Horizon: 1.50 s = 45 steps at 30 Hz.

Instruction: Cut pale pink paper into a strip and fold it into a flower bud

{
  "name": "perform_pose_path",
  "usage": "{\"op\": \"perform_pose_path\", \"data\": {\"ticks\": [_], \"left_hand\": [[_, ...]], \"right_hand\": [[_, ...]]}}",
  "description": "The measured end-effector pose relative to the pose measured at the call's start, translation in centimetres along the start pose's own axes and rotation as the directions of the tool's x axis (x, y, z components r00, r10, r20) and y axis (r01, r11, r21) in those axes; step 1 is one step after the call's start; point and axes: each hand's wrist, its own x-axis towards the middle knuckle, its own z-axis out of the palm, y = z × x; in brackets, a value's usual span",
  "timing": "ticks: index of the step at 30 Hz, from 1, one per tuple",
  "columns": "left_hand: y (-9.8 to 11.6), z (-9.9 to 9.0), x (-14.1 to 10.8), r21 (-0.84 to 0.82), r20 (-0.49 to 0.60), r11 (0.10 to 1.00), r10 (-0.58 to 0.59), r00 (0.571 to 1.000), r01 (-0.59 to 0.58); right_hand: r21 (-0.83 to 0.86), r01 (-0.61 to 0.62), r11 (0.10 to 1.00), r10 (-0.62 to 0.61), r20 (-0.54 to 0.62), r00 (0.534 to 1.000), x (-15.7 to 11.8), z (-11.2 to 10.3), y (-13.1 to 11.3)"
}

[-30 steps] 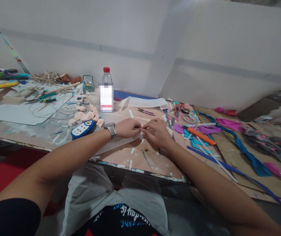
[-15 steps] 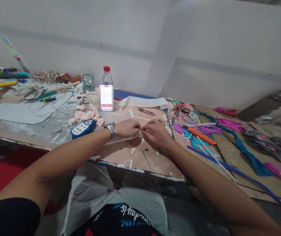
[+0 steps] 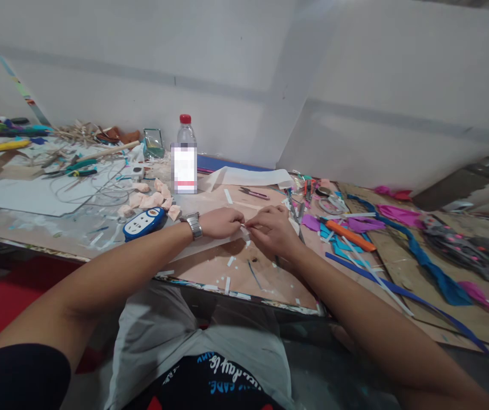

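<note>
My left hand [image 3: 224, 222], with a metal watch [image 3: 194, 225] on its wrist, is closed in a pinch over the worktable. My right hand [image 3: 275, 230] faces it, thumb and fingers pinched together. Between the two sets of fingertips shows a small white strip [image 3: 244, 229]; whether it is paper or tape I cannot tell. Under my hands lies a thin white sheet [image 3: 204, 247], partly covered by them. Small white strips [image 3: 228, 284] lie on the board in front. Beyond my hands rests a pair of dark tweezers or a similar thin tool [image 3: 255, 193].
Left of my wrist are a blue power socket [image 3: 145, 224] and several peach-coloured lumps [image 3: 152, 200]. A red-capped bottle [image 3: 186, 136] stands behind. To the right lie an orange cutter [image 3: 350, 235], purple scraps and a long blue strip [image 3: 419, 296]. Pliers [image 3: 77, 168] and wire lie far left.
Both hands stay in nearly the same place. The fingertips shift slightly around the white strip, and a little more of it shows below them.
</note>
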Motion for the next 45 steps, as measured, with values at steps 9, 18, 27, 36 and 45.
{"op": "perform_pose_path", "data": {"ticks": [9,18,27,36,45], "left_hand": [[-0.20,0.21,0.06,-0.003,0.017,1.000,-0.001,1.000,0.001],[-0.37,0.45,0.17,0.000,0.021,1.000,0.000,1.000,0.000],[-0.55,0.66,0.35,0.008,0.009,1.000,-0.029,1.000,0.029],[-0.57,0.71,0.34,-0.002,0.020,1.000,-0.025,0.999,0.025],[-0.32,0.67,0.24,0.009,0.032,1.000,-0.014,0.999,0.013]], "right_hand": [[-0.008,0.005,1.000,-0.005,-0.001,1.000,-0.05,-0.06,-0.08],[0.000,0.009,1.000,-0.009,0.000,1.000,0.00,-0.01,0.17],[0.000,0.006,1.000,-0.006,-0.001,1.000,-0.02,0.25,0.47],[0.003,0.012,1.000,-0.012,0.023,1.000,-0.03,0.20,0.49],[0.005,0.003,1.000,-0.003,0.053,0.999,-0.07,0.32,0.39]]}}
